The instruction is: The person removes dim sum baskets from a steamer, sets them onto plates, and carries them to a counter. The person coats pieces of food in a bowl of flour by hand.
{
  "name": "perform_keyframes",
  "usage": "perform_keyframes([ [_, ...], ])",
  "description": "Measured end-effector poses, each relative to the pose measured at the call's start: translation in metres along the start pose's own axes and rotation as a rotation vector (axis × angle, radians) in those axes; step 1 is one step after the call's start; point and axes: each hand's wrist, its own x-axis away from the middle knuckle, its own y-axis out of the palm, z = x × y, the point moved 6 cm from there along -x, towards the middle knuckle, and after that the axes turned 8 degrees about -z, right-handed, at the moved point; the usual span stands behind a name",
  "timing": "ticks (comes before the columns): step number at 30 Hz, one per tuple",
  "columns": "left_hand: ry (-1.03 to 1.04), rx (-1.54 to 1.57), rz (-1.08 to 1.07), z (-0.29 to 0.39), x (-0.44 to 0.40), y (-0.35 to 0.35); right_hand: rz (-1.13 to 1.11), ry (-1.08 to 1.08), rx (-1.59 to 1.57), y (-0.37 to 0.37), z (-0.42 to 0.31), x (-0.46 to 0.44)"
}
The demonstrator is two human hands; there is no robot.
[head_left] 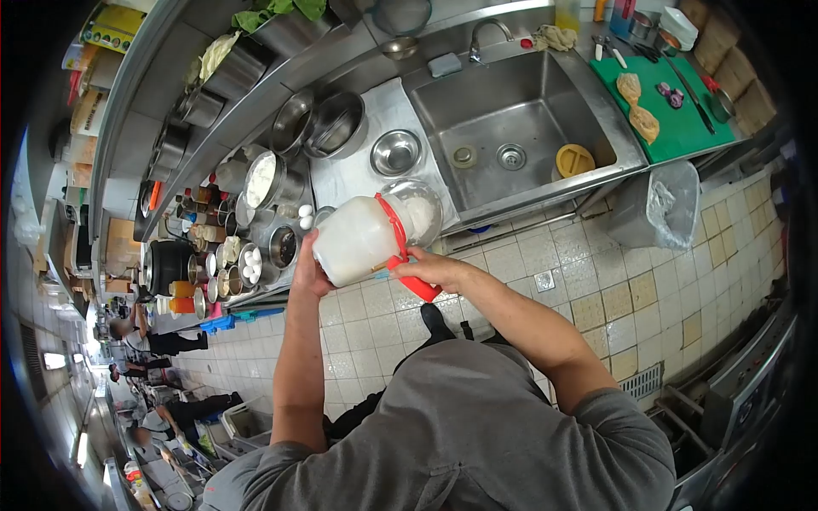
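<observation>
A large whitish plastic jar (354, 243) with a red band round its neck is tilted, its mouth over a clear bowl (430, 204) that has white stuff in it. My left hand (313, 268) is wrapped round the jar's base. My right hand (430, 271) is closed on the red handle (416, 283) at the jar's neck. Beyond the bowl, a small metal bowl (396, 152) stands on a white cloth (341, 181). Two white eggs (306, 216) lie left of the jar.
A steel sink (511, 128) holds a yellow lid (575, 160). Right of it, a green board (660, 111) bears a knife (694, 104) and tied bags. Below hangs a lined bin (656, 209). Metal pots (336, 123) stand left. Several people are at the far left.
</observation>
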Motion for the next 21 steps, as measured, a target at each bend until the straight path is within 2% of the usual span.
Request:
perform_keyframes([
  [2,-0.063,-0.041,0.031,0.003,0.0,0.008,0.003,-0.007,-0.092,0.0,-0.003,0.004],
  [4,-0.144,-0.22,0.3,0.011,0.009,0.005,0.008,0.006,-0.123,0.0,0.004,0.001],
  [11,-0.167,-0.233,0.289,0.015,0.007,0.011,-0.002,-0.02,-0.101,-0.004,0.013,-0.01],
  [13,-0.166,-0.213,0.187,0.015,0.003,0.012,-0.009,-0.029,-0.108,-0.002,0.003,-0.002],
  [19,-0.166,-0.108,0.086,0.019,0.0,0.007,0.012,-0.018,-0.09,-0.003,0.0,-0.012],
  [21,-0.124,-0.072,0.041,0.014,-0.012,-0.021,0.012,-0.008,-0.066,-0.002,-0.001,-0.012],
])
